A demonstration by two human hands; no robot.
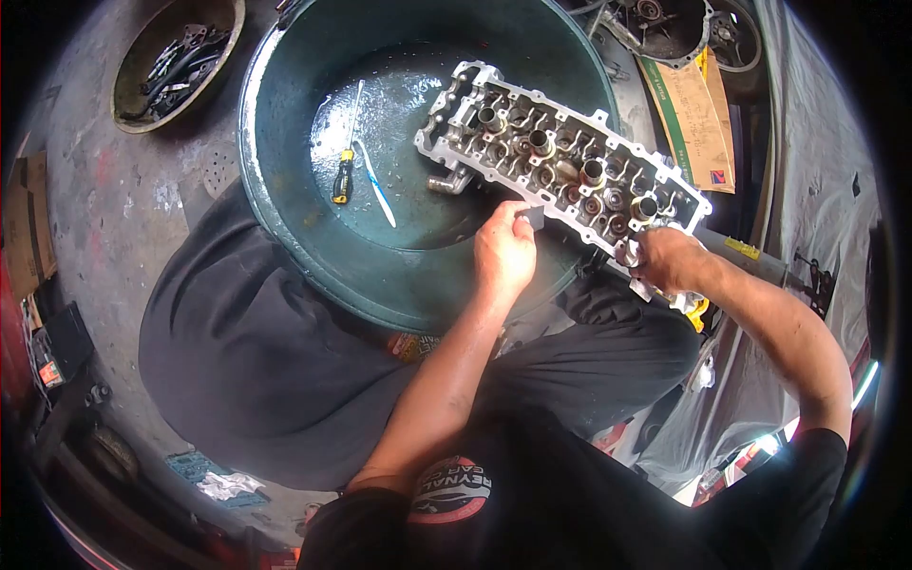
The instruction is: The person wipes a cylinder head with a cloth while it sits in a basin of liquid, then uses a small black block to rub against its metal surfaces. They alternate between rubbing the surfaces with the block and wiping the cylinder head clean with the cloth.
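A long silver engine cylinder head (567, 162), with valve springs and round tubes in it, lies slanting across the right side of a large dark green tub (249, 142). Close to its near edge, my left hand (506, 249) is closed on a small flat dark grey piece (536, 218), perhaps sandpaper. My right hand (668, 258) is curled against the near right corner of the head. Something whitish shows at its fingertips, but I cannot make out what it is. In the tub lie a yellow-and-black screwdriver (344, 177) and a white-and-blue toothbrush (379, 190).
At the upper left, a round basin (121, 90) holds dark metal parts. A cardboard piece (689, 119) and metal housings (655, 28) are at the upper right. Grey sheeting (807, 142) hangs on the right. My crossed legs (256, 351) border the tub.
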